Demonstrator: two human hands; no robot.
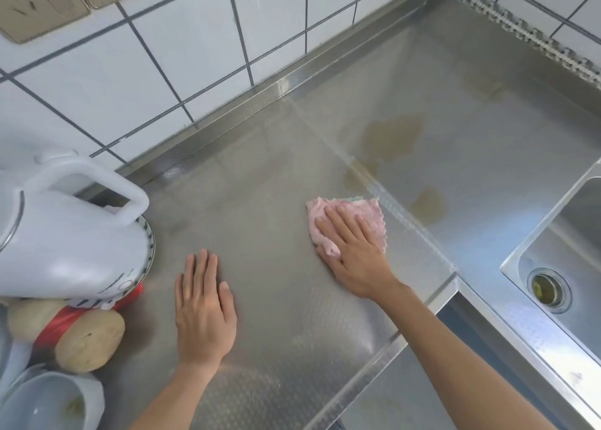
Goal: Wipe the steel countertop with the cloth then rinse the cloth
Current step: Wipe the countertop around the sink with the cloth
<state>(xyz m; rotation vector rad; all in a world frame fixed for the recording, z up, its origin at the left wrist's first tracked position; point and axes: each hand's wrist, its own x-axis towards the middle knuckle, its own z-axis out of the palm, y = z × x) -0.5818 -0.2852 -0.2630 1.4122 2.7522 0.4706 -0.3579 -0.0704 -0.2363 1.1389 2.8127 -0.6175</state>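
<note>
I press my right hand (354,250) flat on the pink cloth (349,224) so it rubs hard on the steel bench (276,202). My fingers (338,224) lie straight and a little spread on top of the cloth. They do not pinch it. The cloth sits in the middle of the bench, under my hand.

My left hand (203,306) rests flat on the bare steel, nearer to me and to the left. Its fingers are straight and close together. It holds nothing. I think it is there to steady me while I lean and wipe.

Just right of the cloth and farther away there are brown wet stains (390,136). I think the cloth goes there next. The sink (553,267) is on the far right, where I can rinse the cloth later.

A big white jug (65,231) and some round brown things (89,338) are pushed to the left edge, apart from where I wipe.
</note>
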